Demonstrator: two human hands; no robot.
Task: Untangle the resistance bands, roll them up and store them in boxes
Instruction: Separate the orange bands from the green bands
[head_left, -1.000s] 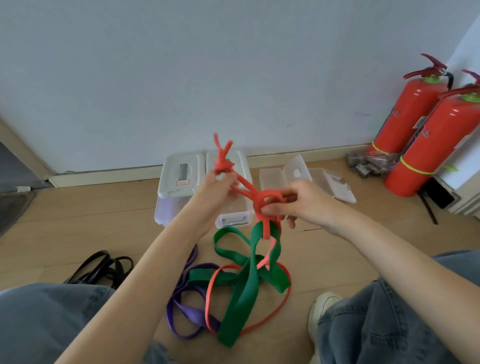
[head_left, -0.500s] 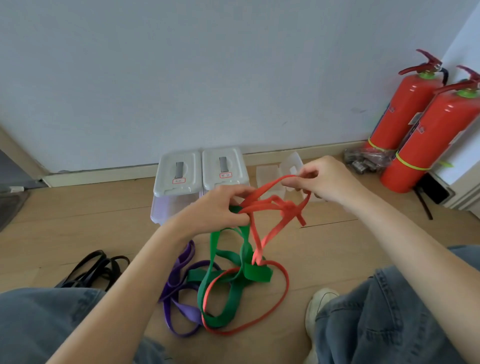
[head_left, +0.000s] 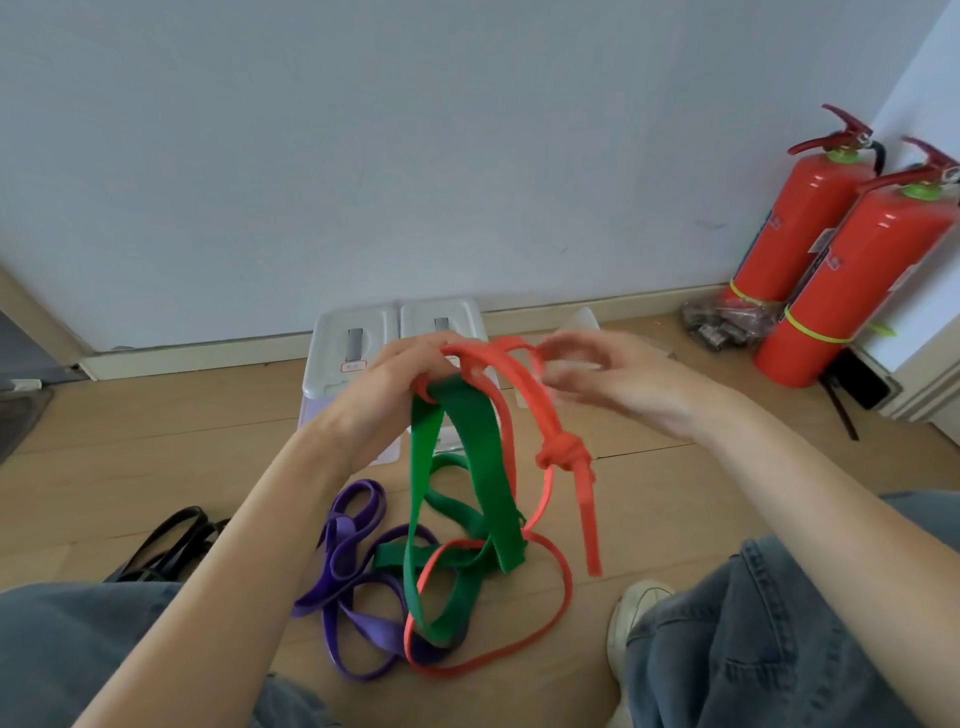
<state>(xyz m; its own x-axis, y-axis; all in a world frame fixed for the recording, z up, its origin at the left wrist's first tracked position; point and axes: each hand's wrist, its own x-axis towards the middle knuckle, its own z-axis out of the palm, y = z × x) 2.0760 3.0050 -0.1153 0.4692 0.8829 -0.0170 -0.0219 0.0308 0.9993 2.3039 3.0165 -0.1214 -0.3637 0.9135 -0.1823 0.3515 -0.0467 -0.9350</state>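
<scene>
- Head view: left hand (head_left: 395, 387) raised over the floor (head_left: 156, 441), fingers curled round the green band (head_left: 467, 452) and a strand of the red band (head_left: 524, 395), both gripped at the top.
- Right hand (head_left: 618, 382) just beside it, motion-blurred; fingers (head_left: 563, 345) loosely curled at the top loop of the red band, looks like a pinch but blur keeps me from being sure.
- Red band has a tight knot (head_left: 563, 452) hanging below the right hand; one free end dangles, the rest loops down onto the floor.
- Green band hangs from the left hand and lands on the floor, crossing the red loop.
- Purple band (head_left: 353, 561) lies on the floor left of the green one, partly under it.
- Black bands (head_left: 171, 540) on the floor near the left knee, apart from the pile.
- Two lidded white boxes (head_left: 353, 338) sit on the floor against the wall, behind the hands.
- Two fire extinguishers (head_left: 841, 270) in the right corner.
</scene>
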